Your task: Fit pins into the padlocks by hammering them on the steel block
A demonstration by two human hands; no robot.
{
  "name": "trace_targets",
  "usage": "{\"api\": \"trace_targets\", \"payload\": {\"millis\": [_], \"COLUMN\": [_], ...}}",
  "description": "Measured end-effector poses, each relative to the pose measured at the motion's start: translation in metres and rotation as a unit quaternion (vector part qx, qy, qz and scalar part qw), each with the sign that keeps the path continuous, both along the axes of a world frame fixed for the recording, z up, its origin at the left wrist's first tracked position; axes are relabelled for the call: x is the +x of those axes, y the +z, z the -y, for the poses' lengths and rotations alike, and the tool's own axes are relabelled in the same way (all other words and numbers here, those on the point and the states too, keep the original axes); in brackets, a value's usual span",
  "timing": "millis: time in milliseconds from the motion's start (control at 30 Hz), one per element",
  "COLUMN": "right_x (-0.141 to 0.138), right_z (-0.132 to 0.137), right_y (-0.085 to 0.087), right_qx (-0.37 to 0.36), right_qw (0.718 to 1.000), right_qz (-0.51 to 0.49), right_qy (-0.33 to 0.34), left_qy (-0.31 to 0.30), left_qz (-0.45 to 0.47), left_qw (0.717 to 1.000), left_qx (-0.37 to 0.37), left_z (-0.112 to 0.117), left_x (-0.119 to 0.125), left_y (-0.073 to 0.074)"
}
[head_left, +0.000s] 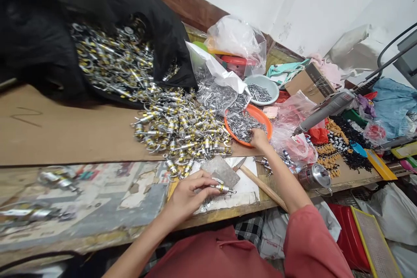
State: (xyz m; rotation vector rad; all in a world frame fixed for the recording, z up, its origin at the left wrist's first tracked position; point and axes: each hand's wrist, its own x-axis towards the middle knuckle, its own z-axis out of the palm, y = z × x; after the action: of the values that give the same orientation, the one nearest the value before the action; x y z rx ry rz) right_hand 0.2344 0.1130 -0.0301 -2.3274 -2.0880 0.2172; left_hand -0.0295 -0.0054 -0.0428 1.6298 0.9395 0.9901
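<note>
My left hand point(192, 193) is closed, thumb and fingers pinching a small silver metal fitting point(223, 188) with a yellow band and a thin end pointing right. That fitting is held just over the near edge of a flat grey metal block point(221, 171) on a white sheet. My right hand point(259, 138) reaches into an orange bowl point(267, 122) of small silver metal parts point(243, 125). Its fingers are drawn together at the parts, and what they pinch cannot be made out. Left of the bowl spreads a heap of similar silver-and-yellow fittings point(182, 126).
A black bag point(42, 39) spills more fittings at the left. A wooden-handled hammer point(263, 186) lies beneath my right forearm. A grey electric screwdriver point(325, 110) hangs at the right, above plastic bags. Behind stands a pale bowl point(273, 89) of pins; a metal canister point(314, 177) sits near the edge.
</note>
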Motion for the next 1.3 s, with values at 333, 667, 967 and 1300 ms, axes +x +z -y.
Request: {"api": "trace_targets", "payload": {"millis": [333,667,967,1300], "right_x": [-0.017,-0.098,-0.101,-0.079], "right_z": [0.037,0.144,0.148,0.153], "right_y": [0.019,0.03,0.019,0.019], "right_qx": [0.158,0.169,0.117,0.342], "right_qw": [0.975,0.851,0.813,0.799], "right_qz": [-0.158,-0.469,-0.562,-0.242], "right_qy": [0.014,0.167,0.095,0.431], "left_qy": [0.039,0.104,0.081,0.052], "left_qz": [0.033,0.05,0.074,0.125], "left_qw": [0.998,0.993,0.993,0.983], "left_qx": [-0.026,-0.021,-0.042,-0.12], "left_z": [0.006,0.014,0.013,0.009], "left_x": [-0.001,0.003,0.0,0.0], "left_y": [0.007,0.003,0.013,0.024]}}
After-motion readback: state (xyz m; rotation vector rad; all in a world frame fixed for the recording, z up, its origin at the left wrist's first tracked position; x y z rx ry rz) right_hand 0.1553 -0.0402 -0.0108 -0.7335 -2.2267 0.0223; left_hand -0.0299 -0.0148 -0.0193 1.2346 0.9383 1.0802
